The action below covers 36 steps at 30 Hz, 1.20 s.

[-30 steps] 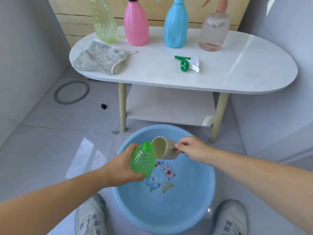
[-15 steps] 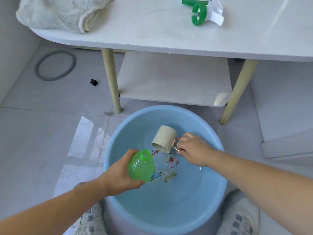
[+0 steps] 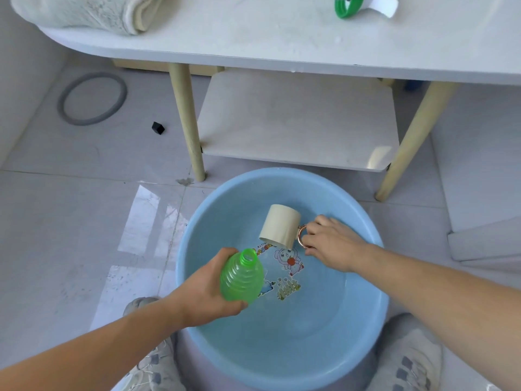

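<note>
Green bottle [image 3: 242,279] in the gripping left hand [image 3: 205,289] points its open neck up and away; the right hand [image 3: 329,242] holds the tipped cup [image 3: 279,230] by its handle, mouth down-left over the basin [image 3: 366,334]

The cup [image 3: 279,226] is no longer at the mouth of the bottle [image 3: 241,277]. The right hand [image 3: 329,244] has carried it by the handle away from the bottle and lower into the basin [image 3: 180,258]. It is now tipped base up, rim toward the basin floor, with a gap between cup and bottle. The head has tilted down, so the spray bottles at the back of the surface [image 3: 253,38] are out of view.
</note>
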Available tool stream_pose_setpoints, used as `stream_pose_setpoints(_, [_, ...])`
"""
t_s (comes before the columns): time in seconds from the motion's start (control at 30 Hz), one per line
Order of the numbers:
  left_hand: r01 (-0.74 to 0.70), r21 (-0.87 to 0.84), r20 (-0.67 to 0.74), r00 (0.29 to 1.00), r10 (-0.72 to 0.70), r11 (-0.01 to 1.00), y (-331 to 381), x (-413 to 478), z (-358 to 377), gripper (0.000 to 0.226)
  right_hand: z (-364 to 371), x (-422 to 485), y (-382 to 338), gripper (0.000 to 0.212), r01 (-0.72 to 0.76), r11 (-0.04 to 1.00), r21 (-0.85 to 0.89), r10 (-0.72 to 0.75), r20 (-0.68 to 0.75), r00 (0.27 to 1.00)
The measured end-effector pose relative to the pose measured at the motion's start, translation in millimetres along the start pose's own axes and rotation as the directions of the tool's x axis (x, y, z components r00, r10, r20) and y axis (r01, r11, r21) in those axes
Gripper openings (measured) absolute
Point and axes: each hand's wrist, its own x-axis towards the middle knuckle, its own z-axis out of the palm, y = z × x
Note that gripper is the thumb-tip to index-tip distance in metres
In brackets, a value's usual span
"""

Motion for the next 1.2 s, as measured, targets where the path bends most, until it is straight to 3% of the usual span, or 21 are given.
stream_pose_setpoints(0.23, [-0.002,0.002,-0.009,1.0,0.002,1.0,0,-1,0,0.075,3,-2,-6,0.03,-0.017,1.0,-0.004,0.017,0.035,0.999])
stream_pose_setpoints(0.37, [0.009,0.017,-0.023,1.0,-0.009,1.0,2,-6,-4,0.076,2,-3,-22,0.024,-0.085,0.961,0.263,0.072,0.058,0.996])
stream_pose_setpoints(0.43, [0.005,0.025,-0.03,1.0,-0.004,1.0,4,-10,-6,0.076,-7,-1,-32,0.026,-0.195,0.833,0.517,0.169,0.098,0.981])
stream_pose_setpoints(0.5, [0.002,0.026,-0.04,0.999,-0.001,1.0,6,-14,-9,0.076,-21,0,-40,0.028,-0.305,0.609,0.732,0.264,0.175,0.948])
stream_pose_setpoints(0.57, [-0.002,0.028,-0.041,0.999,0.003,1.0,9,-18,-12,0.077,-34,0,-45,0.027,-0.365,0.436,0.823,0.306,0.246,0.92])
stream_pose_setpoints(0.7, [-0.03,0.093,-0.029,0.999,0.033,0.995,22,-29,-26,0.079,-63,-9,-49,0.024,-0.366,0.26,0.894,0.314,0.28,0.907])
stream_pose_setpoints(0.97, [-0.088,0.239,-0.079,0.991,0.11,0.967,69,-48,-73,0.085,-159,-39,-59,0.024,-0.195,0.313,0.929,0.337,0.083,0.938])
stream_pose_setpoints(1.2, [-0.178,0.177,-0.176,0.962,0.209,0.968,123,-82,-104,0.081,-249,-90,-89,0.023,-0.025,0.405,0.914,0.342,-0.126,0.931])
